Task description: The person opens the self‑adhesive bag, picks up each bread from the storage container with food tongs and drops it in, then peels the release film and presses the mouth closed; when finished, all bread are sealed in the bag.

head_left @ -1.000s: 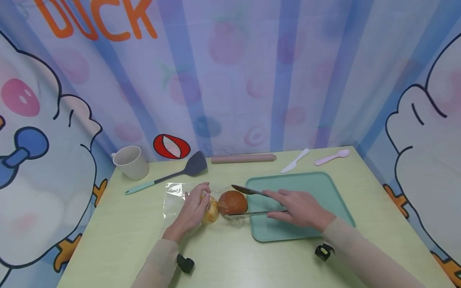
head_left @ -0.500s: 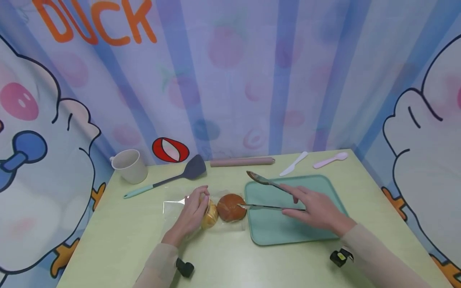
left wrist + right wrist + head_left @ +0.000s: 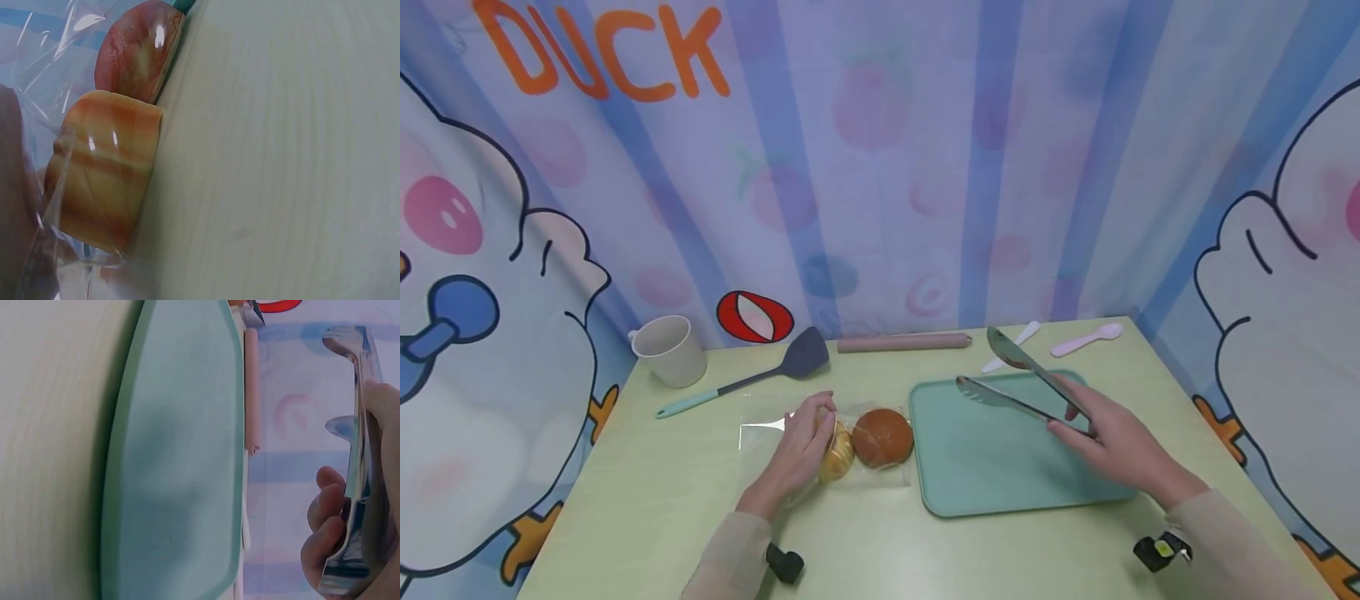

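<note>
My left hand (image 3: 797, 450) grips a clear plastic bag (image 3: 37, 37) lying on the table, its fingers bent over the bag's left part. A golden bread roll (image 3: 838, 458) lies right against that hand, behind the film. Touching the roll on its right is a round brown bun (image 3: 883, 437), also behind clear film. Over the right part of a green tray (image 3: 977, 475), my right hand (image 3: 1112, 437) holds metal tongs (image 3: 1041, 373). The tongs' arms are spread, tips pointing up and left, with nothing between them. In the right wrist view, fingers wrap the tongs' handle.
Behind the bag lies a spatula (image 3: 805, 354) with a mint handle, and a beige mug (image 3: 673, 354) stands at the back left. A pink rolling pin (image 3: 902, 342), a white plastic knife (image 3: 996, 363) and a pink spoon (image 3: 1086, 340) line the table's back edge, before a printed curtain.
My right hand has drawn the tongs off the bun, right and up over the tray, and their tips now point upward. The left hand, roll and bun have stayed nearly in place.
</note>
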The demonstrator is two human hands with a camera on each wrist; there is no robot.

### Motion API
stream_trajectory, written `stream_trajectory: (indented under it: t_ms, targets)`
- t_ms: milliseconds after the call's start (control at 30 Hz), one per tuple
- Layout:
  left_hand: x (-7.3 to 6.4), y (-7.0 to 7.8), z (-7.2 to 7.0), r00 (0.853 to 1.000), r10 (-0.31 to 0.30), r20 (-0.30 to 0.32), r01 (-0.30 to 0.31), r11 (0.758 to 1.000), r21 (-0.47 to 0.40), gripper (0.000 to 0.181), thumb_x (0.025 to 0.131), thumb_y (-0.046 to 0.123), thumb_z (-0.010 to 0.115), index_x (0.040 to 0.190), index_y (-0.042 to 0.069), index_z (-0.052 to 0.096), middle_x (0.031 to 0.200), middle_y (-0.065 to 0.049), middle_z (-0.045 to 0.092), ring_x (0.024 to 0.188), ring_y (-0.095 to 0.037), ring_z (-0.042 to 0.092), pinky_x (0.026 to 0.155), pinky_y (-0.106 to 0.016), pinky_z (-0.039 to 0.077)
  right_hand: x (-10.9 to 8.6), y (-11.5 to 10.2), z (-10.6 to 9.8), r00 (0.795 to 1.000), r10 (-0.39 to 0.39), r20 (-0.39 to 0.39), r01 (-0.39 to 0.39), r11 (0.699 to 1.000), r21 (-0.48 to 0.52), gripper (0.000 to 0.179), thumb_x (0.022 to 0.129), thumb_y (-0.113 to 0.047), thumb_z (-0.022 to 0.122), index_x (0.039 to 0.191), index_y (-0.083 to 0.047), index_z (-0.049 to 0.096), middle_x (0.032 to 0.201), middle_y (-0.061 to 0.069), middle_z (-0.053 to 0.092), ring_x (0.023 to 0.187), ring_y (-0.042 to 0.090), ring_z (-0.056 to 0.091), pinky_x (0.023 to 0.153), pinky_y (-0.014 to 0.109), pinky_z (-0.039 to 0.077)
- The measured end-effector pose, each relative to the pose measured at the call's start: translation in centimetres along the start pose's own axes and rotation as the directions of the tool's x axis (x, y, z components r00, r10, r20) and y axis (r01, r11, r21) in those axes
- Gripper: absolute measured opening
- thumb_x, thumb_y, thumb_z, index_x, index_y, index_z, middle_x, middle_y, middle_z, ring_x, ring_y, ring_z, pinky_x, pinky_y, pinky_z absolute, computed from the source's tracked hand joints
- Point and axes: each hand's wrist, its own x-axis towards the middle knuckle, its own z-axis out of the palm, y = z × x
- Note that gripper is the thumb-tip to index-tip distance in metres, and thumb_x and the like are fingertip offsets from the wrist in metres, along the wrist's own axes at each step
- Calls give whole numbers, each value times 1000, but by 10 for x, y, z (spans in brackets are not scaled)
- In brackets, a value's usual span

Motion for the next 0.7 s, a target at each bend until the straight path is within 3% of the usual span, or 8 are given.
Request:
stream_trajectory:
  t_ms: [333,700]
  targets:
    - [0,0,0,1000,-1,5,1,1000,1,13,113,25,43,118,17,52,154,-17,53,151,-40,39,120,-79,1,-23,33,-11,992,101,-70,-104,994,-37,70,108,-30,61,163,-1,28,103,14,66,56,5,49,51,27,43]
    - [0,1,0,1000,-8,19,8,1000,10,17,113,26,42,121,14,51,156,-16,51,153,-39,37,121,-77,0,-44,62,-16,950,285,-126,-298,949,-100,75,111,-38,51,160,11,23,104,26,68,67,20,56,51,31,42]
